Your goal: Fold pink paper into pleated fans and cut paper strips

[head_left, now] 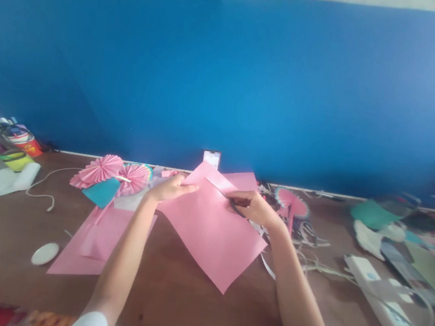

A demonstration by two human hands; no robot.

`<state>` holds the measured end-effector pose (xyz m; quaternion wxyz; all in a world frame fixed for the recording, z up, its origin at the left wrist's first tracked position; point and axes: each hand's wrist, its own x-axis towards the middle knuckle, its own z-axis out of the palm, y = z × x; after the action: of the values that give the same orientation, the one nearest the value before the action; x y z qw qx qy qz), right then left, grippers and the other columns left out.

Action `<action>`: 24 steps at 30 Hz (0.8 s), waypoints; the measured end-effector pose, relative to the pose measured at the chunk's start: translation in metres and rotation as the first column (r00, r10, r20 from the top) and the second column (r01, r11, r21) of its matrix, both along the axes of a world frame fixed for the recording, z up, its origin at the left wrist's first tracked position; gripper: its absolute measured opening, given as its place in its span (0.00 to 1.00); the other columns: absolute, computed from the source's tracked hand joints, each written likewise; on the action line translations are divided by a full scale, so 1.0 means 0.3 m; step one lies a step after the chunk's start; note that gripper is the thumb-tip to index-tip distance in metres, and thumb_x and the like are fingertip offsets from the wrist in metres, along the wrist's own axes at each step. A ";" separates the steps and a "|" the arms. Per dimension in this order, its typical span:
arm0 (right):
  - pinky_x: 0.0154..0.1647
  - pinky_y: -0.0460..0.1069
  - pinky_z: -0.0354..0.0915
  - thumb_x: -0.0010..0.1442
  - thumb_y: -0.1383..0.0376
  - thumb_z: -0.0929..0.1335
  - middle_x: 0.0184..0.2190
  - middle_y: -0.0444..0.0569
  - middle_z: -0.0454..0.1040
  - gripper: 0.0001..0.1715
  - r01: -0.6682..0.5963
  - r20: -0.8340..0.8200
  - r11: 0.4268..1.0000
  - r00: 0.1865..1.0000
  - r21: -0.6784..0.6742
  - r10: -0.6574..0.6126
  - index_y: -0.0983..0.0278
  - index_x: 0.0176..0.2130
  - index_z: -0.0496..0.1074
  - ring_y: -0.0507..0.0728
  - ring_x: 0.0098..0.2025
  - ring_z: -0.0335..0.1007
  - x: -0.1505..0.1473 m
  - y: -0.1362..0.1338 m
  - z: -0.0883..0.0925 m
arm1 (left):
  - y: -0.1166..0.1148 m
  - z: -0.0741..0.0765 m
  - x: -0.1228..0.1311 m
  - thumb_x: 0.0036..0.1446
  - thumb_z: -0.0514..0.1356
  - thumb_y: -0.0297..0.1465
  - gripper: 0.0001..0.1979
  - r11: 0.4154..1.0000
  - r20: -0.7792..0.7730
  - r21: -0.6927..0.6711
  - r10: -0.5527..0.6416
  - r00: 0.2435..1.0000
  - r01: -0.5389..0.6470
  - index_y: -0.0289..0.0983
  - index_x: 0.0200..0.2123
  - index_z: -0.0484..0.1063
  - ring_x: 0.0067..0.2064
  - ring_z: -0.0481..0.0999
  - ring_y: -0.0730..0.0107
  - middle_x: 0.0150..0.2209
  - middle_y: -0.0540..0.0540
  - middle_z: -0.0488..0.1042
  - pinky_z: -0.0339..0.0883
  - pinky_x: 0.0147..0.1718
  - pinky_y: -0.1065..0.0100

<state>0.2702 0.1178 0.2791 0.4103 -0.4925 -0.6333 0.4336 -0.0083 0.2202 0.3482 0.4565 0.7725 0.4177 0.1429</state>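
A sheet of pink paper (210, 225) is held up above the table, one corner pointing toward me. My left hand (170, 188) pinches its left edge, thumb on top and fingers behind. On the right, my right hand (252, 205) is closed around scissors (236, 207) with dark handles, partly hidden by the fingers. Their blades lie along a slit running from the sheet's right side toward its far corner. Beyond the slit, a strip of the same pink paper (241, 181) sticks out to the right.
Pleated pink paper fans (101, 170) and more pink sheets (83, 252) lie left. A round white disc (45, 253) is near them. Right are another fan (292, 204), loose cables and a white power strip (379, 294). A phone (212, 159) leans on the blue wall (227, 79).
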 end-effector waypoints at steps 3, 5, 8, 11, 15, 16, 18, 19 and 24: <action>0.50 0.55 0.75 0.55 0.61 0.73 0.49 0.52 0.82 0.24 0.016 0.008 1.000 1.000 -0.013 -0.016 0.64 0.51 0.81 0.65 0.49 0.79 -0.006 -0.003 0.007 | 0.002 0.005 0.004 0.58 0.61 0.51 0.24 0.999 0.042 0.001 -0.042 0.998 0.042 0.36 0.44 0.76 0.35 0.77 0.63 0.36 0.45 0.78 0.65 0.32 0.68; 0.49 0.54 0.75 0.56 0.59 0.73 0.48 0.53 0.82 0.25 0.015 0.012 1.000 1.000 -0.024 -0.014 0.65 0.52 0.80 0.65 0.48 0.80 -0.009 -0.004 0.012 | 0.008 -0.002 0.006 0.60 0.59 0.52 0.23 0.998 0.025 0.057 -0.024 0.999 0.023 0.36 0.33 0.73 0.28 0.70 0.70 0.27 0.50 0.71 0.58 0.27 0.70; 0.47 0.54 0.75 0.56 0.58 0.73 0.47 0.54 0.82 0.27 0.002 0.005 1.000 1.000 -0.028 -0.002 0.66 0.53 0.79 0.64 0.47 0.80 -0.012 -0.004 0.014 | 0.012 -0.015 0.013 0.60 0.57 0.53 0.26 0.995 -0.020 0.096 -0.005 1.000 0.007 0.38 0.23 0.60 0.23 0.56 0.76 0.21 0.55 0.55 0.48 0.24 0.69; 0.45 0.53 0.74 0.57 0.57 0.73 0.45 0.54 0.82 0.27 -0.019 0.012 1.000 1.000 -0.020 0.019 0.66 0.54 0.79 0.62 0.44 0.79 -0.011 -0.006 0.010 | 0.006 -0.016 0.023 0.59 0.57 0.54 0.28 0.996 -0.048 0.085 -0.011 0.999 0.015 0.39 0.22 0.54 0.22 0.51 0.77 0.21 0.55 0.49 0.45 0.23 0.69; 0.41 0.51 0.72 0.58 0.56 0.73 0.44 0.53 0.82 0.26 -0.026 0.060 1.000 0.998 0.017 0.025 0.64 0.53 0.79 0.60 0.40 0.78 -0.006 -0.007 0.000 | -0.004 -0.005 0.028 0.59 0.56 0.54 0.30 0.995 -0.107 0.083 -0.046 0.993 0.055 0.40 0.21 0.48 0.22 0.48 0.77 0.21 0.55 0.46 0.41 0.23 0.67; 0.40 0.51 0.72 0.58 0.55 0.73 0.43 0.53 0.82 0.26 -0.031 0.062 0.999 0.998 0.023 0.030 0.65 0.52 0.79 0.59 0.39 0.78 -0.005 -0.007 -0.001 | -0.004 -0.003 0.028 0.58 0.57 0.54 0.30 0.995 -0.117 0.087 -0.048 0.992 0.058 0.40 0.21 0.47 0.22 0.47 0.78 0.21 0.55 0.45 0.40 0.23 0.67; 0.40 0.51 0.72 0.58 0.54 0.72 0.42 0.53 0.82 0.27 -0.046 0.054 0.999 0.998 0.024 0.045 0.65 0.53 0.79 0.59 0.39 0.78 -0.007 -0.006 -0.001 | -0.003 -0.004 0.027 0.58 0.57 0.54 0.31 0.994 -0.139 0.095 -0.043 0.989 0.056 0.40 0.21 0.45 0.22 0.46 0.78 0.21 0.55 0.44 0.39 0.23 0.67; 0.40 0.51 0.71 0.58 0.54 0.72 0.42 0.53 0.82 0.27 -0.055 0.050 0.998 0.997 0.025 0.054 0.66 0.52 0.79 0.59 0.38 0.77 -0.009 -0.005 0.002 | -0.002 -0.006 0.027 0.58 0.57 0.54 0.31 0.994 -0.151 0.097 -0.040 0.988 0.055 0.40 0.21 0.45 0.22 0.46 0.78 0.21 0.55 0.44 0.39 0.23 0.67; 0.40 0.50 0.70 0.57 0.57 0.73 0.42 0.53 0.81 0.26 -0.090 0.005 0.995 0.996 0.036 0.090 0.67 0.51 0.79 0.58 0.39 0.76 -0.030 -0.008 0.028 | -0.009 -0.029 0.040 0.57 0.59 0.53 0.29 0.989 -0.204 0.102 -0.084 0.975 0.106 0.40 0.23 0.46 0.23 0.50 0.76 0.22 0.55 0.46 0.43 0.23 0.68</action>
<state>0.2612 0.1154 0.2874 0.3984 -0.4567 -0.6632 0.4392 0.0036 0.2174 0.3394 0.3748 0.8263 0.4151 0.0661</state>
